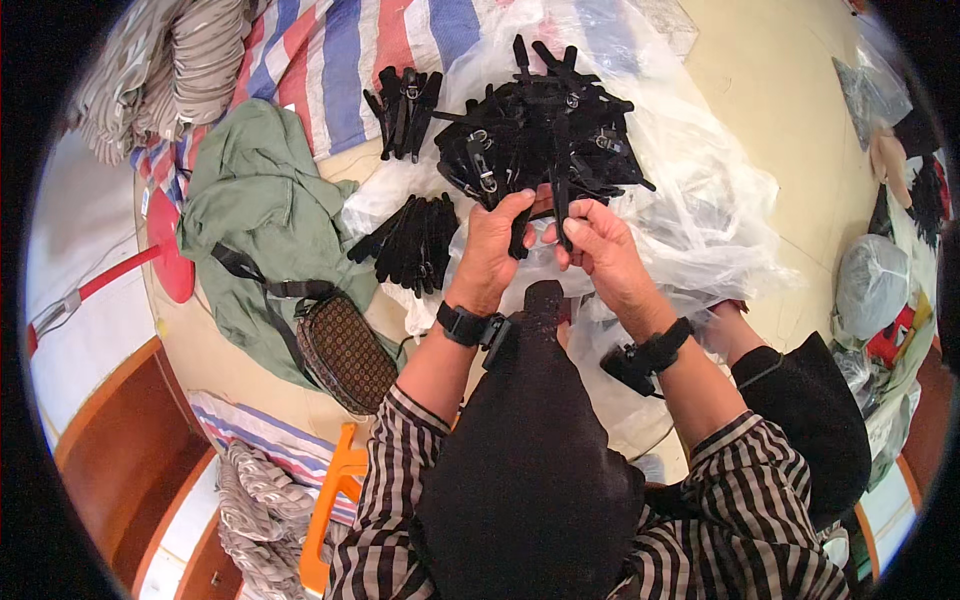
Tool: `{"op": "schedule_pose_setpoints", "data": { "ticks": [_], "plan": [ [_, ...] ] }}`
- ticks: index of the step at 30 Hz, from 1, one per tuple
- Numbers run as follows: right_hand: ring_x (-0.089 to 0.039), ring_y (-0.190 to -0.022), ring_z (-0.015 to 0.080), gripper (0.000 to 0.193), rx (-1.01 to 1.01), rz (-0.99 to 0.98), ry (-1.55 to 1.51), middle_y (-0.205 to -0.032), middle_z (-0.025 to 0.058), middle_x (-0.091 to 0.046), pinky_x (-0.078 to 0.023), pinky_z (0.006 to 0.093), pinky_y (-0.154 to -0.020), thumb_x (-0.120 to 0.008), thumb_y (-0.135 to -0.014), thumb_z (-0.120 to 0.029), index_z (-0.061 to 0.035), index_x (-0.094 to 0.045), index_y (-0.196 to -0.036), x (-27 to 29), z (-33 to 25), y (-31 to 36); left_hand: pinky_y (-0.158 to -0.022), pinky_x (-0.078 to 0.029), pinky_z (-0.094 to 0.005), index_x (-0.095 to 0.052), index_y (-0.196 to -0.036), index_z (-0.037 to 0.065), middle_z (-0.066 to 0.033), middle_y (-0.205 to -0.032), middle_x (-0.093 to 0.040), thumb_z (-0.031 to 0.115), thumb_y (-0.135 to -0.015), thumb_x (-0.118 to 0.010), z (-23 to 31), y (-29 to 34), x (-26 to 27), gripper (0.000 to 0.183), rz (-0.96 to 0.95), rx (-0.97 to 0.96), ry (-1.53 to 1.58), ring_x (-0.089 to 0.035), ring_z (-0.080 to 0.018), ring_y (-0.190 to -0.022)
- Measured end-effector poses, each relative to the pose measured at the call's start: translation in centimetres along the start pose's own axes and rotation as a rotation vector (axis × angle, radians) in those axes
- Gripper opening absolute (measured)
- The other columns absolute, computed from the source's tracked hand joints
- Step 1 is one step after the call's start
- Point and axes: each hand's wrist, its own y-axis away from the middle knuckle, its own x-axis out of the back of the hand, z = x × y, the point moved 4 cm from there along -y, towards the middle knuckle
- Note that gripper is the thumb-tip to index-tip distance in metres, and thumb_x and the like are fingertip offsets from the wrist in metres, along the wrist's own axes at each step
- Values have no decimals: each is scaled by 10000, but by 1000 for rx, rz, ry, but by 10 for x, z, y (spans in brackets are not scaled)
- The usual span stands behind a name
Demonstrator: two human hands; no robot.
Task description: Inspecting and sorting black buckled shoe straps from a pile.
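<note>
In front of me lies a heap of short black straps with silver buckles (600,150) on clear plastic sheeting (715,190). My right hand (612,262) pinches the lower end of a black strap (561,190), which stretches up toward the heap. Close beside it, my left hand (488,250) is closed on another dark strap piece (519,236), its thumb pointing toward the right hand. Left of the heap, one small bundle of buckled straps (403,115) lies farther off. A second bundle of black straps (412,245) sits nearer, by my left wrist.
A green garment (265,190) and a brown patterned bag (347,350) lie at the left. Striped woven sheeting (345,75) and grey bundled material (208,60) are at the far left. An orange chair part (325,500) stands near my left side; plastic-wrapped goods (872,285) line the right.
</note>
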Motion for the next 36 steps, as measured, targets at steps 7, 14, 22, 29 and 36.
{"op": "schedule_pose_setpoints", "data": {
  "ticks": [7, 14, 22, 29, 36],
  "plan": [
    [-532, -597, 88, 98, 41, 56, 135, -795, 69, -628, -446, 225, -554, -474, -879, -85, -55, -480, -973, -13, 6, -9, -425, -371, -205, -606, -868, -14, -47, -738, -616, 108, -835, -545, -9, -5, 11, 140, -51, 73, -56, -495, -96, -502],
    [-551, -582, 116, 65, 56, 96, 360, -736, 81, -593, -456, 252, -534, -467, -865, -36, -13, -442, -920, -19, 14, -13, -454, -389, -222, -605, -843, 9, -32, -727, -604, 114, -823, -577, -13, 1, 18, 110, 66, 2, -88, -509, -99, -529],
    [-556, -607, 135, 65, 173, 185, 399, -745, 94, -591, -460, 274, -534, -457, -856, -21, -8, -426, -912, -6, 16, -5, -429, -353, -224, -588, -784, 10, -47, -663, -588, 101, -831, -573, -2, 1, 39, 104, 176, -132, -233, -504, -103, -513],
    [-584, -742, 129, 280, -61, 323, -33, -908, 92, -641, -467, 288, -663, -528, -851, -101, -57, -490, -1126, 29, 11, -10, -418, -334, -225, -567, -822, 10, -44, -667, -571, 75, -814, -583, -14, 3, 53, 68, 30, 44, -77, -462, -97, -468],
    [-559, -773, 96, 76, -133, 235, -48, -905, 4, -642, -431, 282, -686, -575, -837, -142, -110, -593, -904, 36, 18, -18, -430, -339, -224, -561, -863, -32, -98, -786, -591, 72, -826, -588, -18, 6, 57, 113, 21, 146, 245, -486, -108, -531]
  ]
}}
